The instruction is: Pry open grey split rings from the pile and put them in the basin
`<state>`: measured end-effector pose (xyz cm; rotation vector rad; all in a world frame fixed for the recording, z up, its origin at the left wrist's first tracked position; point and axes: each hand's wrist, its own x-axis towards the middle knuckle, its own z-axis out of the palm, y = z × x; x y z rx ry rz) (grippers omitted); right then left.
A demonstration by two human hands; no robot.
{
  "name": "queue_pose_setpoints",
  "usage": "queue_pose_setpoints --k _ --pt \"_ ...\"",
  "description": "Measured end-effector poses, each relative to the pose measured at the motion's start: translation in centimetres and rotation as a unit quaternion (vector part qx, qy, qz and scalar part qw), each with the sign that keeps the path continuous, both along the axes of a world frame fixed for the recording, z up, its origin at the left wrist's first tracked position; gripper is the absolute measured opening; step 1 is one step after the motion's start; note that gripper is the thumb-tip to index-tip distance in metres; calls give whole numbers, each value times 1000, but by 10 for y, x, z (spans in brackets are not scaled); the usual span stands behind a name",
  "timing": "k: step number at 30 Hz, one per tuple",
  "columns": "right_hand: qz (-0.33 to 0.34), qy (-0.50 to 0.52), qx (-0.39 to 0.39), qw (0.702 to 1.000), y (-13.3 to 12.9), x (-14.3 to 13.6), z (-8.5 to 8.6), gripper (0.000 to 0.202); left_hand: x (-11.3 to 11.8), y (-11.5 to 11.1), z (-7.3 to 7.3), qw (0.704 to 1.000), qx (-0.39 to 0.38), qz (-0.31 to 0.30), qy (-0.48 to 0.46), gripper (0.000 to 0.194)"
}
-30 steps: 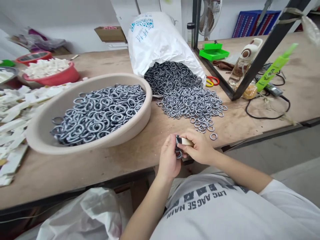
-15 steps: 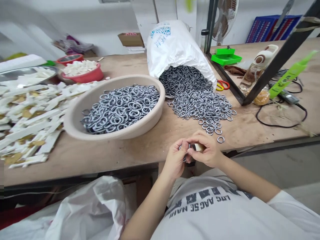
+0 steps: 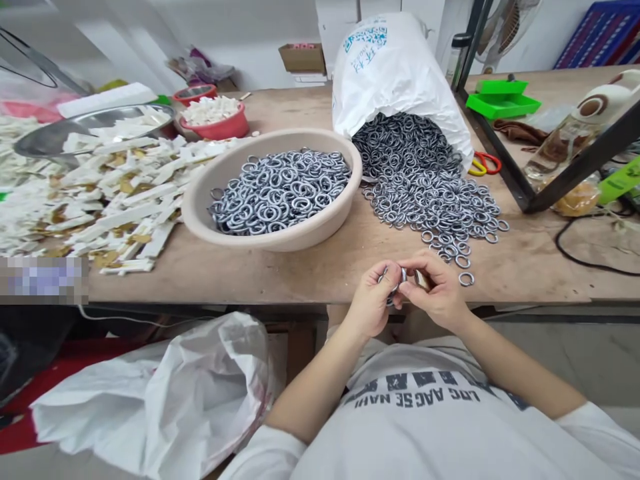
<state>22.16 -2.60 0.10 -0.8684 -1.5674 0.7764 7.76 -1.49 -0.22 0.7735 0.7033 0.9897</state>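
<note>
In front of my body, at the table's front edge, my two hands meet. My left hand is closed around a few grey metal rings, mostly hidden by the fingers. Fingers of my right hand are curled in, the thumb and fingertips touching a ring at the left hand. A pale, shiny piece shows inside the right hand; its kind is hidden. Loose rings spill from a white sack just beyond the hands. A beige basin full of like rings stands to the left.
White strips are heaped at left, near a metal bowl and a red bowl of white pieces. Scissors, a green tray, a dark frame and a bottle stand right. A white bag hangs below.
My view has turned left and somewhat down, so the table's things sit farther right. Both hands stay together at the rings, with only small finger movement.
</note>
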Motion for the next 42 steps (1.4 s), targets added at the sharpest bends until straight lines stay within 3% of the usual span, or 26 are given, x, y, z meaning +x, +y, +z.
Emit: queue_pose_setpoints --k 3,5,9,12,16,22,25,27,28,30,31,32,33,34,35,36,38,39,41,42 --pt "88 122 -128 980 3 -2 -2 13 1 1 -1 1000 2 4 3 49" --pt "111 131 -177 969 6 1 -1 19 1 3 0 1000 -6 4 -6 47" --pt "11 -77 -67 995 6 14 5 23 0 7 3 999 -26 22 -37 48" --pt "13 -216 5 976 1 18 9 23 1 10 3 998 -39 32 -44 49" --pt "27 -269 17 963 -1 14 12 31 1 11 4 997 -55 39 -38 51" --pt "49 -271 -12 961 6 15 7 32 1 11 -2 997 -63 16 -47 49" --pt "-48 -244 -81 965 19 27 -3 44 1 3 -8 996 -59 -49 -48 51" --pt "-126 -201 -116 964 28 37 -10 48 -5 -2 -4 994 -53 -87 -31 52" --pt "-143 -181 -124 965 31 42 -12 47 -11 -3 2 996 -46 -77 -17 51" --pt "-147 -153 -125 969 33 49 -16 43 -31 3 23 999 30 10 40 47" --pt "-143 -144 -123 972 32 50 -18 42 -44 11 38 986 110 73 99 42" --pt "-139 -138 -121 973 30 50 -20 42 -58 22 53 952 214 145 161 39" --pt "-136 -137 -120 974 28 49 -21 41 -74 37 69 891 307 235 239 38" --pt "-135 -140 -119 974 25 47 -23 41 -90 54 84 794 381 336 332 41" --pt "-137 -149 -116 972 22 45 -25 41 -105 73 96 701 419 392 422 49" --pt "-139 -163 -110 971 20 43 -26 40 -118 93 107 637 431 389 506 62" --pt "-145 -193 -83 967 16 39 -27 37 -139 130 123 610 366 292 639 101" --pt "-146 -206 -66 965 14 38 -27 35 -146 144 128 600 348 256 673 110" --pt "-150 -220 -34 963 10 38 -27 31 -153 157 133 590 316 213 712 108" --pt "-153 -225 -21 962 8 39 -27 29 -154 155 132 578 320 223 717 99"
